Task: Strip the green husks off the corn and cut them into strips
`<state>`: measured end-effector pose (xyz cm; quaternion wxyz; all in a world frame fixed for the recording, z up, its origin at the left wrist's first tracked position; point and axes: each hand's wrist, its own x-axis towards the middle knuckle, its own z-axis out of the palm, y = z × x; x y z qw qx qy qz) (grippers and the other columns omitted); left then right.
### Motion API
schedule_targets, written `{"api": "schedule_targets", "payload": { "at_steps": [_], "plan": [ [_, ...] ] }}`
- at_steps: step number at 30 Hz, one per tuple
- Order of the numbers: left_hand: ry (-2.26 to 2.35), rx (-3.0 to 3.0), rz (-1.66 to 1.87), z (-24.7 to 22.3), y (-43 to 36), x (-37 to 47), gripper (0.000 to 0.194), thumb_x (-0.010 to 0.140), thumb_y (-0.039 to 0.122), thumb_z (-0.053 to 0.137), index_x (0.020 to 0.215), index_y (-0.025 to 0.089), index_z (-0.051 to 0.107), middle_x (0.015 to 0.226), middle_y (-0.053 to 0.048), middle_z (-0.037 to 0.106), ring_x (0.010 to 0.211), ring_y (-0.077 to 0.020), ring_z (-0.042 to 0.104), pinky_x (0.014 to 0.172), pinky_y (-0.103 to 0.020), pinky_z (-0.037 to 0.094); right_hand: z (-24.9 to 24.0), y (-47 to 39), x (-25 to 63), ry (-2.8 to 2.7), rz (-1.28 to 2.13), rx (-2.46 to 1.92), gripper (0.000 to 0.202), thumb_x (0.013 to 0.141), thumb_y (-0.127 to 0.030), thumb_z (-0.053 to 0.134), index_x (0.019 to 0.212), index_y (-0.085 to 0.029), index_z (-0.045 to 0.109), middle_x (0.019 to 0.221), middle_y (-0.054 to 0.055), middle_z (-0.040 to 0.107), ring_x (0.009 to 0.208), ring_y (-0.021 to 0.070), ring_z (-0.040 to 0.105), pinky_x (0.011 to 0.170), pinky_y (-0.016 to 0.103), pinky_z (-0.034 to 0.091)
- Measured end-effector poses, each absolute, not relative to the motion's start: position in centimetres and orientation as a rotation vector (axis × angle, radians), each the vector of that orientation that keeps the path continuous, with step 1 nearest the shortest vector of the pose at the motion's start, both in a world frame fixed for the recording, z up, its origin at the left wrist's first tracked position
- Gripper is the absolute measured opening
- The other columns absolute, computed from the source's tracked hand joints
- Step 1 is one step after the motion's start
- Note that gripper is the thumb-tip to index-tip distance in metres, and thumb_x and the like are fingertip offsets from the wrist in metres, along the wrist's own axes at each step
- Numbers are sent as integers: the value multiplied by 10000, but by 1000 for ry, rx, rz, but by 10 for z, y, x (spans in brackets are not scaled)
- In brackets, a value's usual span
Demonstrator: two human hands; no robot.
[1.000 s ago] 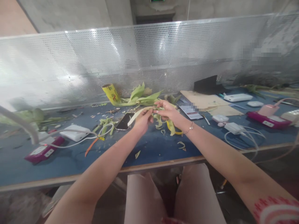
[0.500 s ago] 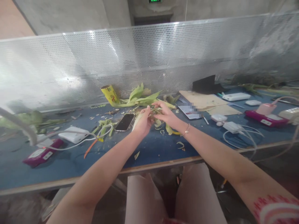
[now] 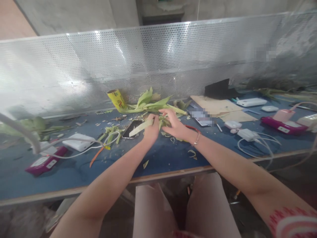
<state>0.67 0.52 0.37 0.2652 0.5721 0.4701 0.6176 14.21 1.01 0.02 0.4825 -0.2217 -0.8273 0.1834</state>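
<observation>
A pale green corn husk strip point(image 3: 138, 128) sticks out to the left from my left hand point(image 3: 151, 129), whose fingers are closed on it. My right hand point(image 3: 175, 127) curls its fingers round a small bundle of green husk pieces point(image 3: 162, 121) just to the right. The two hands nearly meet over the blue table point(image 3: 158, 162), and their fingers partly hide the bundle. Beneath the strip's free end lies a black phone point(image 3: 126, 133). Behind the hands rest large green corn husks point(image 3: 158, 105), next to a tipped yellow cardboard tube point(image 3: 117, 100).
White power banks point(image 3: 78, 142) and magenta power strips point(image 3: 46, 162) with looping cables lie at the left; similar ones stand at the right. A tablet-like screen point(image 3: 200, 118) and brown paper point(image 3: 215, 105) lie right of the hands. A perforated metal panel point(image 3: 158, 59) closes off the back.
The husk strip now points left from my left hand, over the phone. My left hand has turned, with its fingers more bent; my right hand stays close to the bundle.
</observation>
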Motion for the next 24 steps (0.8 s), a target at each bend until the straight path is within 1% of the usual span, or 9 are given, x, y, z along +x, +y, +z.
{"api": "schedule_targets", "payload": {
  "at_steps": [2, 5, 11, 13, 16, 18, 20, 22, 24],
  "plan": [
    [1410, 1820, 1720, 4, 7, 3, 68, 776, 131, 479, 755, 196, 478, 739, -17, 506, 734, -161, 501, 714, -312, 410, 1, 10, 142, -1999, 518, -547, 590, 742, -119, 522, 1272, -255, 303, 1148, 82, 361, 1178, 220, 395, 1028, 465, 375],
    [1531, 2162, 1713, 5, 8, -1, 209, 714, 52, 441, 857, 198, 487, 889, -65, 534, 889, -213, 516, 805, -370, 420, 4, 7, 141, -1984, 611, -574, 571, 765, -177, 553, 1273, -248, 302, 1166, 87, 361, 1166, 219, 417, 1007, 465, 403],
    [1793, 2593, 1381, 6, 11, -3, 197, 750, 70, 402, 884, 170, 506, 932, -129, 567, 936, -279, 525, 841, -431, 412, -1, 1, 132, -2028, 522, -574, 731, 716, -363, 697, 1323, -251, 304, 1287, 113, 363, 1245, 263, 373, 1038, 493, 378],
    [1777, 2681, 1320, 4, 11, -2, 192, 763, 96, 416, 917, 168, 506, 976, -138, 565, 964, -287, 520, 852, -436, 409, -2, 1, 128, -1961, 497, -604, 621, 779, -386, 630, 1311, -235, 345, 1270, 114, 406, 1254, 252, 368, 1061, 487, 347],
    [1631, 2688, 1411, 2, 10, -3, 234, 719, 61, 429, 915, 176, 486, 968, -123, 552, 958, -267, 518, 839, -415, 421, 1, 1, 125, -1815, 501, -616, 322, 884, -367, 473, 1175, -229, 494, 1163, 87, 506, 1184, 214, 436, 1056, 451, 342],
    [1534, 2559, 1579, 1, 11, -4, 295, 648, 17, 443, 891, 182, 462, 931, -103, 540, 935, -244, 521, 812, -387, 434, 4, 1, 125, -1710, 581, -617, 241, 914, -366, 411, 1055, -237, 557, 1016, 52, 557, 1021, 176, 523, 958, 393, 423],
    [1484, 2319, 1702, 1, 11, -5, 358, 607, 6, 473, 911, 193, 438, 851, -59, 536, 829, -204, 537, 743, -344, 448, 7, 1, 127, -1619, 747, -636, 242, 917, -403, 401, 984, -246, 572, 769, -2, 521, 718, 131, 529, 707, 306, 486],
    [1474, 2060, 1684, 1, 11, -5, 396, 616, 26, 511, 957, 206, 420, 702, 9, 520, 646, -158, 521, 640, -299, 438, 7, 2, 128, -1551, 931, -643, 255, 906, -445, 410, 934, -249, 571, 591, -53, 365, 493, 100, 376, 480, 240, 384],
    [1434, 1868, 1594, 1, 8, -3, 385, 658, 64, 532, 990, 219, 417, 575, 60, 485, 508, -131, 477, 556, -269, 411, 8, 2, 130, -1519, 1037, -618, 266, 887, -474, 431, 874, -245, 566, 551, -66, 285, 444, 92, 292, 415, 224, 292]
  ]
}}
